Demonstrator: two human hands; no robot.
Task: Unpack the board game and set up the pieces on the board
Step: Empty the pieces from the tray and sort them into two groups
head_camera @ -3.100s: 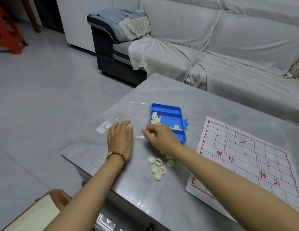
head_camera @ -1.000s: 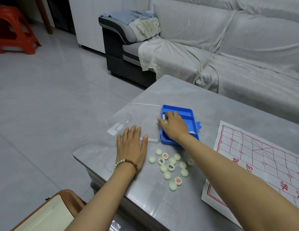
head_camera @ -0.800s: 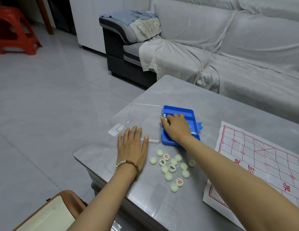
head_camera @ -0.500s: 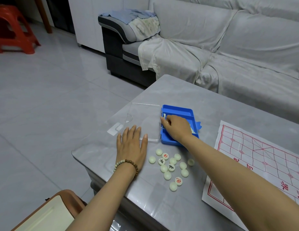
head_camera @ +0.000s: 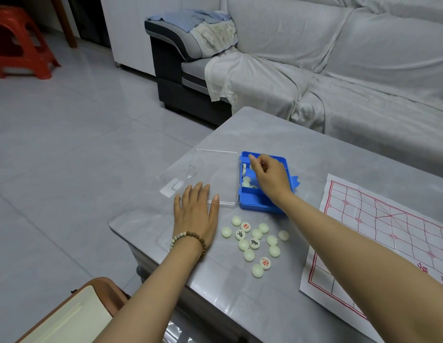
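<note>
Head view: our left hand (head_camera: 195, 215) lies flat, fingers straight, fingertips on the clear lid (head_camera: 215, 169) by the table's (head_camera: 265, 134) left edge. Our right hand (head_camera: 272, 178) curls inside the blue box (head_camera: 255, 206); whether it grips anything we cannot tell. Loose pieces (head_camera: 255, 242) lie toward the near edge.

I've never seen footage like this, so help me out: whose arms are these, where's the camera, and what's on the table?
One camera sits on a person's head, looking down, so both arms are theirs. The left hand lies flat on the grey table, fingertips on the box's clear lid. The right hand reaches into the blue box, fingers curled; whether they hold a piece is hidden. Round game pieces lie loose in front of it, and the paper board lies to the right.
</note>
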